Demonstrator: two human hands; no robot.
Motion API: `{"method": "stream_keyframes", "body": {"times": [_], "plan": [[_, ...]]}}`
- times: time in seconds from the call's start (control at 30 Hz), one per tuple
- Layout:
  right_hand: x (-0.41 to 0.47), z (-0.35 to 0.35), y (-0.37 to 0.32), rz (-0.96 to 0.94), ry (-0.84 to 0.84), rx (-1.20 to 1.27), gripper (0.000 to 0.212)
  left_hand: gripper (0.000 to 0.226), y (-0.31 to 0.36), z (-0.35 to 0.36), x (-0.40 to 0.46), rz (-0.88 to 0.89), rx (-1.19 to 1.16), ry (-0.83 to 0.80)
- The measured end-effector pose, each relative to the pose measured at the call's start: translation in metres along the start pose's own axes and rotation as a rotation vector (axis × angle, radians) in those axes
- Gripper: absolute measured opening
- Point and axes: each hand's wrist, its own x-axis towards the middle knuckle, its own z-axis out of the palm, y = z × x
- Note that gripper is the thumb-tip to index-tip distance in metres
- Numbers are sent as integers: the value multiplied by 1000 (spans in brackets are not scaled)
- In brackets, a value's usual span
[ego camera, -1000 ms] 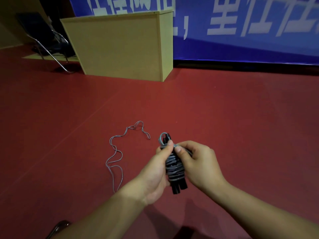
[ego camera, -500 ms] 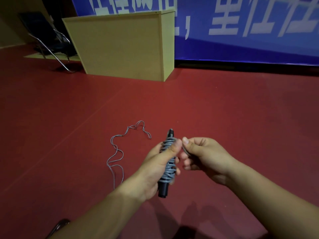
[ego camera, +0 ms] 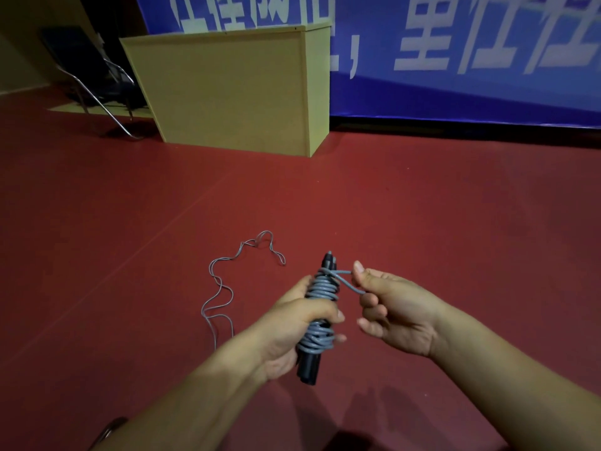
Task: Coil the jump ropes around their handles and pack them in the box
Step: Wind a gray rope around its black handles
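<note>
Two hands (ego camera: 341, 314) grip coiled rope (ego camera: 320, 288), floor (ego camera: 455, 222) around.

Dim overall, corners darkened; smooth dark-red floor (ego camera: 422, 206) brightest at centre; blue banner with white characters (ego camera: 455, 60) blurred at 1 o'clock.

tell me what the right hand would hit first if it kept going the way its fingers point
The right hand points left, so it would likely meet the coiled jump rope held by the left hand first; depth looks similar.
</note>
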Motion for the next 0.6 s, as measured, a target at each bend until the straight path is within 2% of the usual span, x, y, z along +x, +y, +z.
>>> {"method": "stream_keyframes", "body": {"times": [0.1, 0.27, 0.37, 0.47, 0.53, 0.6], "plan": [[2, -1, -3, 43, 15, 94, 22, 47, 1, -3, 1, 47, 33, 37], [3, -6, -11, 95, 57, 132, 24, 51, -1, -6, 2, 42, -27, -57], [2, -6, -14, 58, 64, 150, 20, 50, 1, -7, 2, 57, -33, -86], [2, -6, -16, -61, 50, 134, 15, 52, 3, -7, 2, 61, -39, -125], [2, -7, -16, -208, 29, 41, 13, 42, 3, -7, 1, 79, -61, -144], [1, -8, -15, -365, 18, -13, 16, 51, 3, -10, 3, 100, -113, -162]]}}
